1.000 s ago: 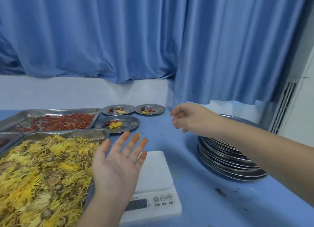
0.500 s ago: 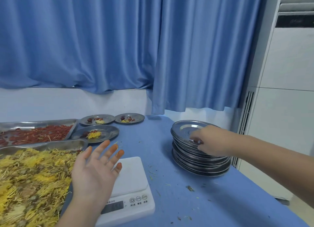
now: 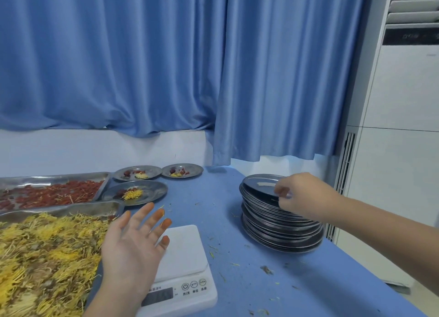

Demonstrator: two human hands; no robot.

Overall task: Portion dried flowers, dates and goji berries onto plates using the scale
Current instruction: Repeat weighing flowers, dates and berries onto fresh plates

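Our right grip (image 3: pixel 301 195) pinches the rim of the top plate (image 3: pixel 261 182) on the stack (image 3: pixel 280 231). The scale (image 3: pixel 183 252) lies leftward on the worktop (image 3: pixel 237 198), partly beneath our flat, splayed left grip (image 3: pixel 133 245).

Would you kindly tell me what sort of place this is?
Likely a makeshift food-portioning station in an office-type room: a blue table with a tray of dried flowers and a scale, blue curtains, and a standing air conditioner.

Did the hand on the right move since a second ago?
Yes. The right hand went rightward, from beside the plate stack onto its top plate, pinching the rim.
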